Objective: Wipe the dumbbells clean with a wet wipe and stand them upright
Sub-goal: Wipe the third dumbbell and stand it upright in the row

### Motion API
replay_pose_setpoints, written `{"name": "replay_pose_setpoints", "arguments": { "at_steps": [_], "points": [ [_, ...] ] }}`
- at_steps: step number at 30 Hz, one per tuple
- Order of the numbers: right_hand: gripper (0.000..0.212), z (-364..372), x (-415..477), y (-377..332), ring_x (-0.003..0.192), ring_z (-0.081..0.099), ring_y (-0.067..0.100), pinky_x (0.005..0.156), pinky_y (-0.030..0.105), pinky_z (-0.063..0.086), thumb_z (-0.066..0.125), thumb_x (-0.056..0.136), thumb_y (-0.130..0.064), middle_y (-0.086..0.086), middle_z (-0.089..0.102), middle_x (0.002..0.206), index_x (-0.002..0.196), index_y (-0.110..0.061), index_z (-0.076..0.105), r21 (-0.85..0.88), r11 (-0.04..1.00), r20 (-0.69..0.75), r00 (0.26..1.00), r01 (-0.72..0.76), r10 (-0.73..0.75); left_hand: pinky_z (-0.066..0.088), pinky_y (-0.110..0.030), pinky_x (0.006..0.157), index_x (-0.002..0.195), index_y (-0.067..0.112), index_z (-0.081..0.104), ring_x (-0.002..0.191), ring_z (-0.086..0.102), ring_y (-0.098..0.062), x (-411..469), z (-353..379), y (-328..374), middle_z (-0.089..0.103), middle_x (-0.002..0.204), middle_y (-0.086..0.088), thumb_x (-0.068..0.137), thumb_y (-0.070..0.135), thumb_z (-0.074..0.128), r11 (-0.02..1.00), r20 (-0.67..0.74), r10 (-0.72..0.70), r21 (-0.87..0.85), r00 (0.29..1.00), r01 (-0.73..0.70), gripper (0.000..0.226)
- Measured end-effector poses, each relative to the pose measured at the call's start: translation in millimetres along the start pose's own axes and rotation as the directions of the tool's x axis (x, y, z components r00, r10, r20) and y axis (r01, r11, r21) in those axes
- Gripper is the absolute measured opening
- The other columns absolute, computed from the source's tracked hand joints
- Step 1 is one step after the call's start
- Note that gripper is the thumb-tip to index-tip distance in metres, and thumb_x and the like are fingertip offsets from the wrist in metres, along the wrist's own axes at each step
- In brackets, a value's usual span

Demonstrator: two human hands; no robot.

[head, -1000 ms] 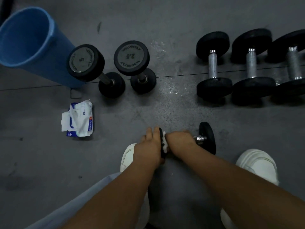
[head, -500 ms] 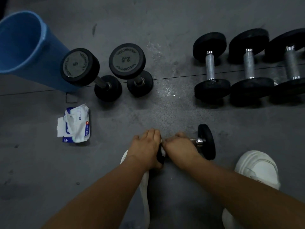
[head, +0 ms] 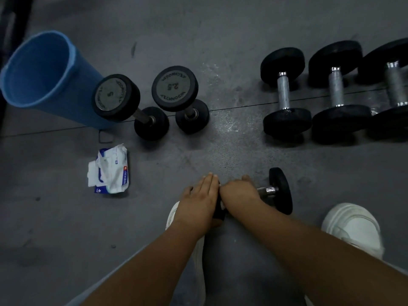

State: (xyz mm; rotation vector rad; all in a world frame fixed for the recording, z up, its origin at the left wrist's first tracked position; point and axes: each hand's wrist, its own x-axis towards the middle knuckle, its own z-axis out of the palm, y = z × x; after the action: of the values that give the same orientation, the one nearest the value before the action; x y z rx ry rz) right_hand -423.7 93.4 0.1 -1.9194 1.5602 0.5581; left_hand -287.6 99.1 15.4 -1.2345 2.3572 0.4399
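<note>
There is one view only, taken from the person's head and aimed steeply down at the dark grey floor [head: 231, 29], so no second view shares the scene. It sits close above the two forearms, which enter from the bottom edge and fill much of the lower half. The wide lens bends the edges: the blue bin [head: 39, 69] at upper left leans outward. The upright dumbbells [head: 174, 89] are seen almost end-on from above. The right-hand margin is dim and probably cropped.
</note>
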Motion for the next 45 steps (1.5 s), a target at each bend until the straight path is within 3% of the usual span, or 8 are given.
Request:
{"name": "replay_pose_setpoints", "arguments": {
  "at_steps": [24, 26, 28, 31, 33, 37, 42, 45],
  "points": [
    [0.018, 1, -32, 10, 0.098, 0.062, 0.023, 0.091, 0.033, 0.038, 0.049, 0.097, -0.032, 0.001, 0.069, 0.105, 0.104, -0.025, 0.064, 0.186, 0.981, -0.251, 0.968, 0.052, -0.004, 0.026, -0.038, 0.11, 0.151, 0.02, 0.012, 0.148, 0.02, -0.015, 18, 4, -5, 0.017, 0.16, 0.003, 0.069, 0.05, 0.077, 0.992, -0.024, -0.047, -0.118, 0.999, 0.044, 0.109],
    [0.023, 9, -57, 2, 0.089, 0.065, 0.019, 0.079, 0.026, 0.046, 0.048, 0.099, -0.034, 0.0, 0.069, 0.094, 0.1, -0.022, 0.067, 0.641, 0.767, -0.275, 0.927, -0.02, 0.254, 0.027, -0.038, 0.11, 0.152, 0.02, 0.013, 0.147, 0.022, -0.015, 19, 0, -5, 0.018, 0.159, 0.002, 0.069, 0.049, 0.076, 0.992, -0.022, -0.047, -0.121, 0.999, 0.044, 0.108],
    [0.014, 28, -64, -15, 0.079, 0.063, 0.012, 0.07, 0.018, 0.045, 0.055, 0.096, -0.022, -0.002, 0.066, 0.086, 0.096, -0.016, 0.068, 0.958, 0.257, -0.028, 0.852, -0.127, 0.523, 0.026, -0.038, 0.111, 0.151, 0.02, 0.014, 0.146, 0.022, -0.016, 19, -4, -4, 0.018, 0.159, 0.002, 0.068, 0.047, 0.078, 0.991, 0.007, -0.045, -0.122, 0.999, 0.046, 0.108],
    [0.006, 46, -50, -42, 0.082, 0.063, 0.023, 0.072, 0.027, 0.047, 0.058, 0.09, -0.006, 0.013, 0.065, 0.091, 0.095, -0.006, 0.062, 0.895, -0.405, 0.386, 0.777, -0.185, 0.498, 0.025, -0.038, 0.113, 0.152, 0.019, 0.012, 0.146, 0.023, -0.017, 14, -6, -2, 0.016, 0.16, 0.001, 0.068, 0.046, 0.079, 0.991, 0.009, -0.06, -0.12, 0.998, 0.061, 0.11],
    [0.003, 39, -42, -48, 0.064, 0.058, 0.017, 0.06, 0.026, 0.045, 0.058, 0.091, -0.008, 0.008, 0.061, 0.075, 0.093, -0.008, 0.059, 0.757, -0.644, 0.467, 0.78, -0.11, 0.416, 0.024, -0.038, 0.113, 0.153, 0.018, 0.009, 0.147, 0.02, -0.017, 11, -5, -1, 0.012, 0.161, -0.001, 0.069, 0.043, 0.078, 0.99, 0.015, -0.059, -0.125, 0.998, 0.061, 0.111],
    [0.032, 27, -20, -33, 0.027, 0.03, 0.004, 0.03, 0.016, 0.025, 0.046, 0.103, -0.025, -0.002, 0.036, 0.044, 0.074, -0.013, 0.048, 0.474, -0.878, 0.552, 0.799, -0.066, 0.238, 0.021, -0.038, 0.115, 0.154, 0.016, 0.005, 0.15, 0.015, -0.018, 13, -7, -1, 0.007, 0.163, -0.003, 0.069, 0.042, 0.08, 0.992, 0.04, -0.06, -0.111, 0.997, 0.064, 0.117],
    [0.023, 59, 7, -37, 0.102, 0.066, 0.026, 0.095, 0.041, 0.052, 0.061, 0.095, -0.029, 0.014, 0.067, 0.114, 0.112, -0.014, 0.06, 0.529, -0.835, 0.552, 0.808, -0.148, 0.206, 0.022, -0.037, 0.115, 0.155, 0.017, 0.004, 0.149, 0.017, -0.018, 16, -4, -3, 0.007, 0.163, -0.003, 0.069, 0.045, 0.079, 0.993, 0.041, -0.055, -0.101, 0.998, 0.059, 0.117],
    [0.022, 52, 0, -36, 0.091, 0.071, 0.02, 0.081, 0.033, 0.057, 0.064, 0.094, -0.026, 0.011, 0.074, 0.101, 0.109, -0.01, 0.067, 0.526, -0.828, 0.487, 0.866, -0.193, 0.108, 0.021, -0.037, 0.115, 0.155, 0.017, 0.005, 0.148, 0.019, -0.018, 13, -5, -2, 0.006, 0.164, -0.003, 0.072, 0.045, 0.076, 0.993, 0.033, -0.056, -0.104, 0.998, 0.06, 0.113]
  ]
}}
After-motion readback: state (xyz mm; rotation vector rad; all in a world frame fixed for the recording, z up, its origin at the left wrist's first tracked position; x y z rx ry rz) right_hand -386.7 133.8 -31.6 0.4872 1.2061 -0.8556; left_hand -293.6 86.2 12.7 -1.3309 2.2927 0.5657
